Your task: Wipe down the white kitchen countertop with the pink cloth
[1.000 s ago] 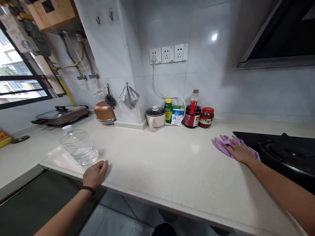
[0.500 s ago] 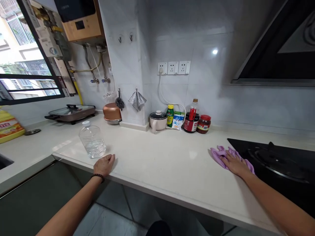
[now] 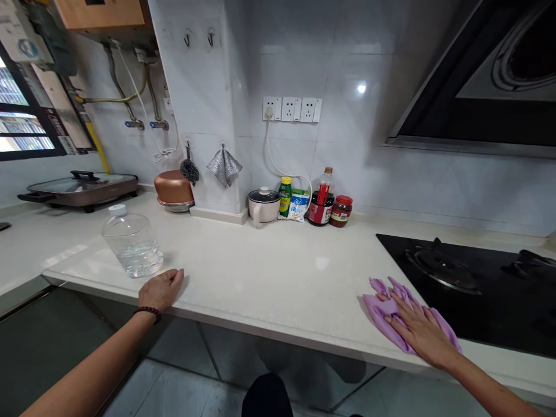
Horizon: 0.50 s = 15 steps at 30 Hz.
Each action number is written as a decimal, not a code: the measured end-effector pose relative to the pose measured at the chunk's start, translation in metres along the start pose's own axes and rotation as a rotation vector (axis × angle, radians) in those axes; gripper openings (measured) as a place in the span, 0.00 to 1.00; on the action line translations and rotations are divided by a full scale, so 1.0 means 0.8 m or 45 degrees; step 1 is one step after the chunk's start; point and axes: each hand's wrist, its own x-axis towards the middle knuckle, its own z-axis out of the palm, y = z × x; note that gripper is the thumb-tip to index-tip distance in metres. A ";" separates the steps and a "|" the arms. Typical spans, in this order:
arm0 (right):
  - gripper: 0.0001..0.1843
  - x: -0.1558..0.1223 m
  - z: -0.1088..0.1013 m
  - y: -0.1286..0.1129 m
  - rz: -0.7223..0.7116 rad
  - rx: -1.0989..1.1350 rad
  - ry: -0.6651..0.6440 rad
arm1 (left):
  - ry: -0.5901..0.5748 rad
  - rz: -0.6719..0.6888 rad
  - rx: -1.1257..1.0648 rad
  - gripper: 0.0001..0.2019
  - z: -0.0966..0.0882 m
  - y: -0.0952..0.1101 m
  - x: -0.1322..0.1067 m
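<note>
A purple cloth (image 3: 393, 315) lies bunched on the white countertop (image 3: 269, 284) beside the black gas stove. My right hand (image 3: 417, 327) presses down on this cloth, its fingers spread and stretched across the folds. Near the counter's front edge, my left hand (image 3: 160, 289) rests as a loose fist, with no object showing in it. A dark beaded bracelet circles that wrist. Just behind the left hand stands a clear plastic bottle (image 3: 134, 246), partly filled with clear liquid and closed with a white cap.
The gas stove (image 3: 495, 289) borders the counter on the right, below a range hood (image 3: 473, 116). Along the wall stand a small pot (image 3: 264, 207), a green bottle (image 3: 285, 197) and jars (image 3: 341, 212). An electric pan (image 3: 82, 190) and a copper-coloured pot (image 3: 174, 188) are at left.
My right hand and the cloth have come nearer to the counter's front edge. The view has turned to the right; my left hand stays by the bottle.
</note>
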 end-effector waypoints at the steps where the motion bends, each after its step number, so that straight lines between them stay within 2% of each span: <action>1: 0.38 -0.003 0.000 0.000 -0.005 -0.001 -0.003 | -0.004 -0.006 0.002 0.23 0.000 0.000 0.000; 5: 0.37 0.002 0.001 0.002 -0.014 0.012 -0.011 | -0.016 -0.022 -0.009 0.22 0.001 -0.001 0.001; 8: 0.36 0.024 0.000 0.008 -0.007 0.018 -0.016 | -0.026 -0.044 -0.014 0.22 0.002 -0.002 0.002; 11: 0.37 0.064 0.002 0.020 0.001 0.006 -0.006 | -0.031 -0.049 0.007 0.22 0.004 -0.004 0.003; 15: 0.39 0.134 0.006 0.037 0.044 0.017 -0.036 | -0.019 -0.052 0.041 0.23 0.008 -0.008 0.004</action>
